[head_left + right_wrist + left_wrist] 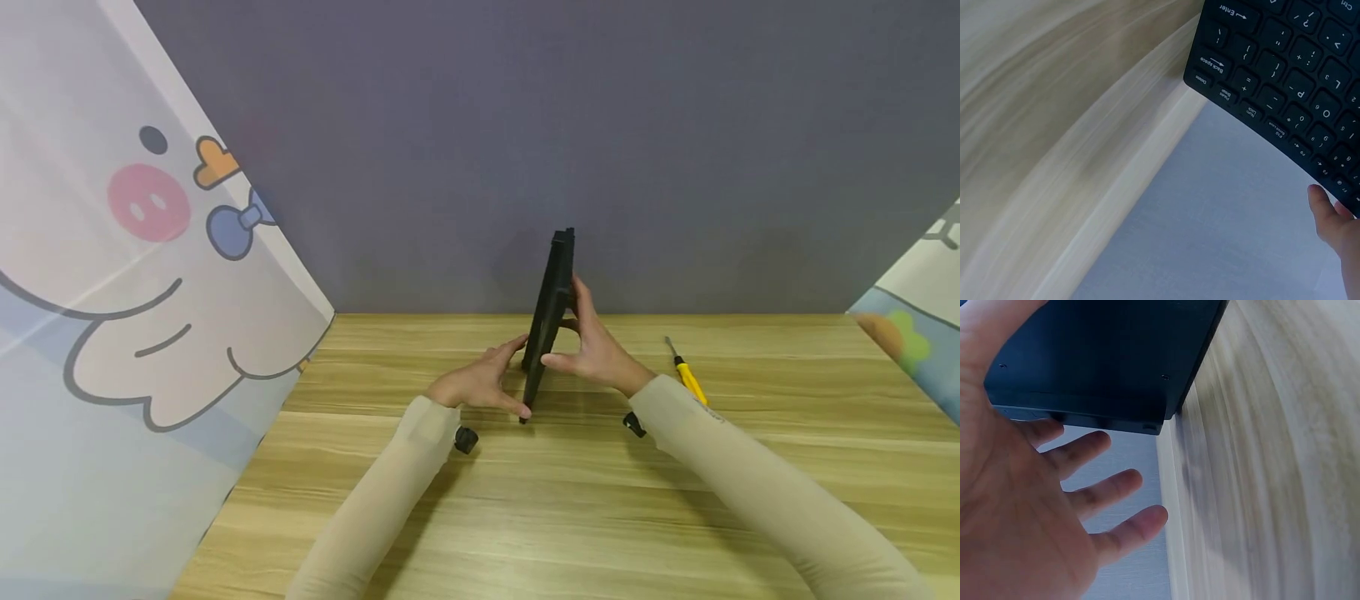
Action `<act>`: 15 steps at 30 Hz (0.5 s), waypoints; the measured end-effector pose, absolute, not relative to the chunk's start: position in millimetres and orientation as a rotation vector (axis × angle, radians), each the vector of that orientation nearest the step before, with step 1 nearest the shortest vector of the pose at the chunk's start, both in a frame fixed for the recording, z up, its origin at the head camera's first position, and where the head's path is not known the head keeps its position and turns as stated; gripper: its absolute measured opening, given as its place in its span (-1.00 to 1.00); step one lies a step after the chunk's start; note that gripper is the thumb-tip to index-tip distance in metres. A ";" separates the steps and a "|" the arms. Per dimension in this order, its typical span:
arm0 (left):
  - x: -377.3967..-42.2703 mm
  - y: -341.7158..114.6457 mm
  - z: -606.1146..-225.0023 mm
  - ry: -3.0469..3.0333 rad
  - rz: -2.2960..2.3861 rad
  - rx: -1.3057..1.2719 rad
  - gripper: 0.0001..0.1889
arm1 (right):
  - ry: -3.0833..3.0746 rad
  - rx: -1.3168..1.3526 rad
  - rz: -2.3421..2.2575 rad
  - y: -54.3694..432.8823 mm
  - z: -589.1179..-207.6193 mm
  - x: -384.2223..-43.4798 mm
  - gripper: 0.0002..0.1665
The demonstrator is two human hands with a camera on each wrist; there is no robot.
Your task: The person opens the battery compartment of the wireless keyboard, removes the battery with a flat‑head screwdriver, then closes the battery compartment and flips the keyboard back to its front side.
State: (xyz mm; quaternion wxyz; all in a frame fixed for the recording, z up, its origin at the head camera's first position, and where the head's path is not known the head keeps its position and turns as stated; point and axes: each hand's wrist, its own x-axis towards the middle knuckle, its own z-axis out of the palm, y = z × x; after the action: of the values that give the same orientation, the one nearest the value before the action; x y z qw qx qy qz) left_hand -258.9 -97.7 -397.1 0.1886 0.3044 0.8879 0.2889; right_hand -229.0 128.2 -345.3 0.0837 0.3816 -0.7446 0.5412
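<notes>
A black keyboard [548, 304] stands on its short end over the table, tilted slightly, edge-on to the head view. My left hand [480, 385] spans its lower part, thumb at the near long edge and index finger at the far edge; the other fingers spread apart. Small screws dot the dark keyboard underside [1104, 362] in the left wrist view. Higher up, my right hand [598, 354] grips the keyboard from the key side, thumb at the near edge and fingers toward the far edge. Keys of the keyboard [1272, 72] show in the right wrist view.
On the wood-grain table [525, 508], a screwdriver [688, 377] with a yellow handle lies right of the right hand. A grey panel [450, 150] rises behind the table. Cartoon-printed cloths [172, 325] flank both sides.
</notes>
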 end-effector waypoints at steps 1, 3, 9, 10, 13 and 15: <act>-259.1 -97.7 -397.5 2.494 0.819 0.854 0.28 | -2.219 1.141 1.611 128.9 -345.1 -228.7 0.38; -259.4 -97.7 -398.0 2.490 0.831 0.856 0.28 | -2.210 1.150 1.604 130.2 -344.4 -228.4 0.38; -259.9 -97.3 -398.3 2.482 0.847 0.865 0.29 | -2.173 1.153 1.589 133.0 -339.3 -228.1 0.39; -259.8 -97.1 -398.4 2.481 0.850 0.866 0.29 | -2.169 1.151 1.592 133.2 -338.0 -227.8 0.39; -259.5 -96.7 -398.2 2.478 0.862 0.865 0.29 | -2.156 1.142 1.589 133.6 -334.1 -226.4 0.40; -259.6 -96.5 -398.5 2.478 0.864 0.867 0.30 | -2.146 1.131 1.582 133.5 -331.1 -225.6 0.40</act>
State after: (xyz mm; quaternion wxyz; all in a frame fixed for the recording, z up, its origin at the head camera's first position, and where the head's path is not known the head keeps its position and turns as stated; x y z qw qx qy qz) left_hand -259.6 -96.5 -398.5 0.1878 0.3082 0.8806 0.3070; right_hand -225.6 133.5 -331.1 0.1227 0.3876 -0.7354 0.5421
